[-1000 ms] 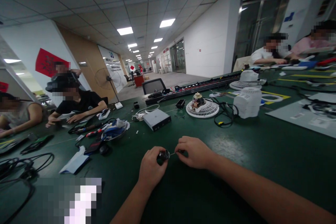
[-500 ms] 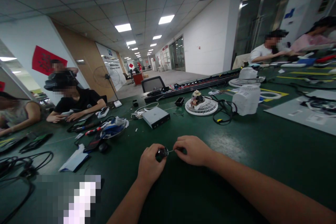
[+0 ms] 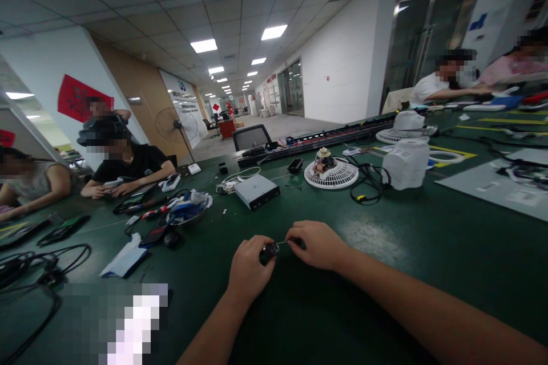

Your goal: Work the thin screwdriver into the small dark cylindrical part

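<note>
My left hand (image 3: 252, 267) is closed around a small dark, shiny, roundish part (image 3: 270, 249), holding it just above the green tabletop (image 3: 325, 302). From its right side a thin metal rod (image 3: 281, 242) reaches across to my right hand (image 3: 319, 244), whose thumb and fingertips pinch its other end. Whether the rod is fixed in the dark part or only touches it, I cannot tell. Beyond my hands lies a flat silver disc drive (image 3: 257, 189) with a black front. To its right is a round white fan grille (image 3: 331, 181) with a motor on it.
A small black box (image 3: 295, 166) and a white fan housing (image 3: 406, 164) with a black cable stand farther back. Tools, a cloth bundle (image 3: 188, 206), folded paper (image 3: 124, 255) and black cables (image 3: 51, 265) lie left. A grey board (image 3: 500, 182) is right. Other people sit around the table.
The whole view has shifted slightly to the right. My left hand and the dark part have come a little nearer my right hand, and the part looks more turned.
</note>
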`<state>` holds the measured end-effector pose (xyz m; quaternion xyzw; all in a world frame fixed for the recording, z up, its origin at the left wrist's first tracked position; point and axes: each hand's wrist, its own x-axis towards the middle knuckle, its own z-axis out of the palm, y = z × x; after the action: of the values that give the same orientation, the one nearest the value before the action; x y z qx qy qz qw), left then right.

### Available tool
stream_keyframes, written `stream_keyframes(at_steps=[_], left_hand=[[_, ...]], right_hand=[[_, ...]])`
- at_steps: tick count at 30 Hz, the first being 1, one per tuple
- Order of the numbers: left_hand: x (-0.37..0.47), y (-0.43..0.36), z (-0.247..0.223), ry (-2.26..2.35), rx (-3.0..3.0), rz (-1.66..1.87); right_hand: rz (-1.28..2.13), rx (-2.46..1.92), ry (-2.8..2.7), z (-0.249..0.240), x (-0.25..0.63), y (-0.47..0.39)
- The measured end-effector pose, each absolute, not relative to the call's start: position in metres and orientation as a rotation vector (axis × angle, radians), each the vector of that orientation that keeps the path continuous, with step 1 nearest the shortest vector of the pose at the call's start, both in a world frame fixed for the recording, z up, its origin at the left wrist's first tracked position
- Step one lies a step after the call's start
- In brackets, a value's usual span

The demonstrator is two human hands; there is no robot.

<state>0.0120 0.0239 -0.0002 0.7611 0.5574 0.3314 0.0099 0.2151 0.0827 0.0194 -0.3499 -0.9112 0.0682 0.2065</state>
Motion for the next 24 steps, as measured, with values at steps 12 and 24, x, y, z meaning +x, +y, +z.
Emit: stream_keyframes(at_steps=[12, 24], left_hand=[[0.01, 0.025, -0.004, 1.811, 2.3, 1.011], [0.012, 0.021, 0.001, 1.583, 2.532, 1.0]], right_hand=[[0.239, -1.319, -2.446, 0.019, 0.212, 0.082], [1.361, -1.081, -1.959, -0.007, 0.198, 0.089]])
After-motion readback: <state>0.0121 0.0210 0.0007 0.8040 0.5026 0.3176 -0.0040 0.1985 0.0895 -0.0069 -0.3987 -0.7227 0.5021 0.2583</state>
